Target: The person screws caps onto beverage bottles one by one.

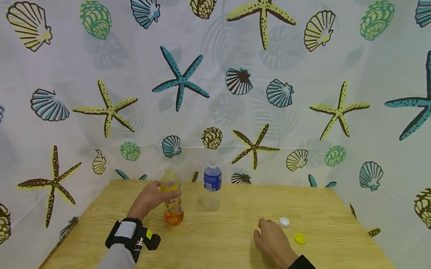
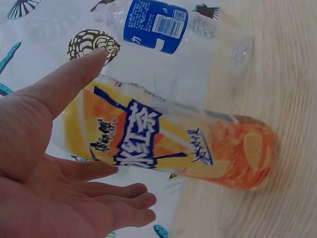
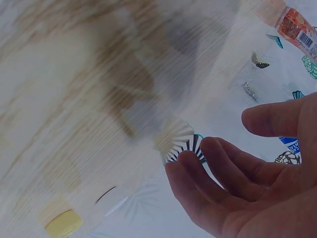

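Observation:
An orange and yellow drink bottle (image 1: 173, 215) with orange liquid low inside stands upright on the table, its neck uncapped. My left hand (image 1: 151, 198) is around its upper part. In the left wrist view the thumb and fingers stay spread either side of the bottle's label (image 2: 143, 134); firm contact cannot be made out. Over the table at right hovers my right hand (image 1: 272, 243), fingers loosely bent and holding nothing, as the right wrist view confirms. Nearest to it lie a white bottle cap (image 1: 284, 222) and a yellow bottle cap (image 1: 299, 238).
A clear bottle with a blue label (image 1: 213, 182) stands uncapped right of the drink bottle, towards the back. The wooden table (image 1: 219, 245) ends against a white cloth (image 1: 214, 110) printed with shells and starfish, which hangs behind and at both sides.

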### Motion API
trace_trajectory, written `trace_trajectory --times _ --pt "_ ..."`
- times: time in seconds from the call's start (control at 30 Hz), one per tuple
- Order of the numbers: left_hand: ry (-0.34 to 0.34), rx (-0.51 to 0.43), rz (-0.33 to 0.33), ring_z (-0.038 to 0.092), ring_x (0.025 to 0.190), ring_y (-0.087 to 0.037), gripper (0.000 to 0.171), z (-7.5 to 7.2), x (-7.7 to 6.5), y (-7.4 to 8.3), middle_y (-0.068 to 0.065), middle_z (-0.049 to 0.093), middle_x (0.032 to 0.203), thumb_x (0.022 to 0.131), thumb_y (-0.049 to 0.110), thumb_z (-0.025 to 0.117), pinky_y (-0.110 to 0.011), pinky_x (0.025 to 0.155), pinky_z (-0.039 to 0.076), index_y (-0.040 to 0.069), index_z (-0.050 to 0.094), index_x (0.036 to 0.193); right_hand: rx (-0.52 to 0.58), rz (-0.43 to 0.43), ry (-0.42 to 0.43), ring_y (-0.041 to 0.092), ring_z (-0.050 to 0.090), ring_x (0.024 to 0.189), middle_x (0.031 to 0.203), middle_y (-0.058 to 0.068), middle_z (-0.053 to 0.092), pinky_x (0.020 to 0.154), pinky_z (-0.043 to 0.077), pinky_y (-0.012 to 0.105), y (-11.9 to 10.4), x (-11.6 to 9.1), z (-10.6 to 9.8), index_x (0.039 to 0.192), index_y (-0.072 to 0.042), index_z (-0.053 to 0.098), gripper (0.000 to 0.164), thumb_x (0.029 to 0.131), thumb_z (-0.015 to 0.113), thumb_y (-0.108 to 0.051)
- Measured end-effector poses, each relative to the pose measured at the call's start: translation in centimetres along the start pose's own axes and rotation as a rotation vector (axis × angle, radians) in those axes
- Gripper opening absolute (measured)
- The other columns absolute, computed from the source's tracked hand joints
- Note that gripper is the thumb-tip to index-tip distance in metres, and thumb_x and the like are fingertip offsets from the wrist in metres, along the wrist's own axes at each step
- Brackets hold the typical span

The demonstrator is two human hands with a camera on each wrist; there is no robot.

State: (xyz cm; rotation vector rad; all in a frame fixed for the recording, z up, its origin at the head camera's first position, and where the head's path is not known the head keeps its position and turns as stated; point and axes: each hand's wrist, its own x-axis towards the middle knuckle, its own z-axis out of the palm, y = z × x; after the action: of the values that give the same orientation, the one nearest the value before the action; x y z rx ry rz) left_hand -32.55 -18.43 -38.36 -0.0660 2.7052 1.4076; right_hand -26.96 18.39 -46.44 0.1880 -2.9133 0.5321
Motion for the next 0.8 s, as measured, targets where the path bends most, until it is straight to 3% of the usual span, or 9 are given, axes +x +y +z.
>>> trace_trajectory --times 0.23,0.47,0.8 --pt "0.057 -0.063 -0.051 0.045 0.135 -0.051 0.100 0.8 0.1 -0.9 -0.030 0.046 0.149 0.083 0.061 0.075 -0.067 0.110 0.038 0.003 0.036 0.154 0.007 0.004 -0.004 0.029 0.070 0.081 0.094 0.016 0.070 0.067 0.059 0.042 -0.1 -0.1 0.0 0.102 0.005 0.066 0.019 0.093 0.067 -0.012" --pt "0.071 -0.147 -0.013 0.045 0.138 -0.047 0.099 1.4 0.3 -1.0 -0.025 0.047 0.151 0.080 0.061 0.079 -0.066 0.112 0.037 0.009 0.038 0.154 0.017 -0.002 -0.001 0.030 0.070 0.083 0.094 0.017 0.070 0.068 0.059 0.042 0.0 -0.2 0.1 0.102 0.005 0.066 0.019 0.093 0.067 -0.012" --pt "0.141 -0.128 0.009 0.052 0.133 -0.046 0.090 2.0 0.8 -1.0 -0.025 0.052 0.147 0.086 0.051 0.078 -0.062 0.110 0.041 0.002 0.041 0.151 0.001 -0.007 0.010 0.030 0.070 0.082 0.093 0.017 0.070 0.068 0.059 0.043 0.2 -0.2 0.1 0.101 0.004 0.067 0.018 0.092 0.067 -0.011"
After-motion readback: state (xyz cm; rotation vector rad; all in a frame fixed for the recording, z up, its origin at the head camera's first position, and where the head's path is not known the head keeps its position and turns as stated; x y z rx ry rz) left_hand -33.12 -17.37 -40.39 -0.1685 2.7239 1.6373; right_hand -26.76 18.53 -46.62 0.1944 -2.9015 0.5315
